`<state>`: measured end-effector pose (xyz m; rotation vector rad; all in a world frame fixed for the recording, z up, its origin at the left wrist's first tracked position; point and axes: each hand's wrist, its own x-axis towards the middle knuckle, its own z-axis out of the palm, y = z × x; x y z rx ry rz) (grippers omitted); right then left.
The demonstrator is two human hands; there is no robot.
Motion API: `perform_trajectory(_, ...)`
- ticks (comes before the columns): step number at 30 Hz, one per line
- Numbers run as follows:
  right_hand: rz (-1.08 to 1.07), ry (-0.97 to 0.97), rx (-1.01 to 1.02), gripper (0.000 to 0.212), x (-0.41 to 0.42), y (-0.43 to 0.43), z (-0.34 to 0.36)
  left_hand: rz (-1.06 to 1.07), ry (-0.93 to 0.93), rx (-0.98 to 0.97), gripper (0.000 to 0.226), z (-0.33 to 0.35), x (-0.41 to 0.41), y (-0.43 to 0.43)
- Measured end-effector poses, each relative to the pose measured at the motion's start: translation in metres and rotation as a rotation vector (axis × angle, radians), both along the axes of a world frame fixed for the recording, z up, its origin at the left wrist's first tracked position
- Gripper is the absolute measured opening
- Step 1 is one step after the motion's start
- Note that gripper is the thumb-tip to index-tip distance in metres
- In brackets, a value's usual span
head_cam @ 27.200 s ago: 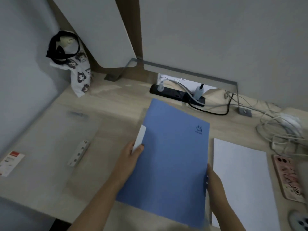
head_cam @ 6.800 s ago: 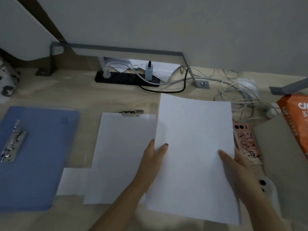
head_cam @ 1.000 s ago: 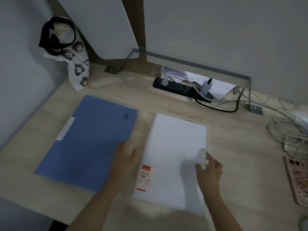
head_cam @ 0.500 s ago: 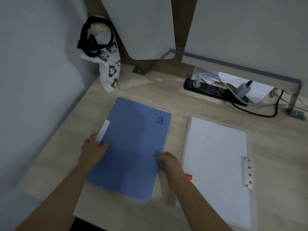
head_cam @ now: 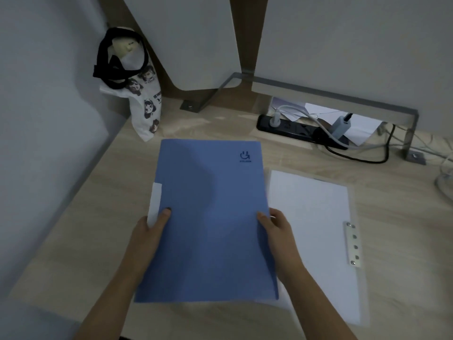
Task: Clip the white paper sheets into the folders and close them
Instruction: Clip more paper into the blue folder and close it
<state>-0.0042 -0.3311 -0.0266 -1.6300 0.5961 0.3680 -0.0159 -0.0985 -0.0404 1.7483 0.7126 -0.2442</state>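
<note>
A closed blue folder [head_cam: 208, 217] is in the middle of the wooden desk, with a white label tab on its left edge. My left hand [head_cam: 150, 231] grips that left edge, thumb on top of the cover. My right hand [head_cam: 277, 229] grips the right edge, thumb on the cover and fingers beneath. The folder's near end overlaps a clear folder [head_cam: 355, 285] lying to the right. White paper sheets [head_cam: 311, 227] fill the clear folder, and its metal clip bar [head_cam: 353, 244] runs along its right side.
A white printed tote bag [head_cam: 137, 94] with black straps stands at the back left corner. A black power strip [head_cam: 299, 130] with plugs and cables lies along the back under a grey metal bracket [head_cam: 343, 99]. White cables [head_cam: 445, 177] trail at the right edge.
The blue folder has shifted right and toward me, now overlapping the clear folder's left edge. Both hands have moved to its two side edges and grip them.
</note>
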Motion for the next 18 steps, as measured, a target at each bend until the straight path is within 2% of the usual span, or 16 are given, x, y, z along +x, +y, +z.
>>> perform_trajectory(6, -0.096, -0.04, -0.168, 0.026, -0.03, -0.089, 0.012, -0.071, -0.133, 0.039, 0.029, 0.008, 0.002, -0.102)
perform_trajectory(8, -0.146, -0.029, -0.225, 0.028, -0.04, -0.116, 0.012, -0.112, -0.13, 0.077, 0.027, 0.0, 0.002, -0.134)
perform_trajectory(11, -0.191, 0.01, -0.264, 0.034, -0.052, -0.154, 0.008, -0.179, -0.07, 0.058, 0.037, -0.017, -0.001, -0.178)
perform_trajectory(15, -0.169, 0.057, -0.25, 0.024, -0.058, -0.192, 0.0, -0.205, -0.043, 0.119, 0.033, -0.029, -0.005, -0.217)
perform_trajectory(18, -0.132, 0.083, -0.319, 0.023, -0.056, -0.209, -0.021, -0.226, -0.042, 0.179, 0.036, -0.038, -0.006, -0.224)
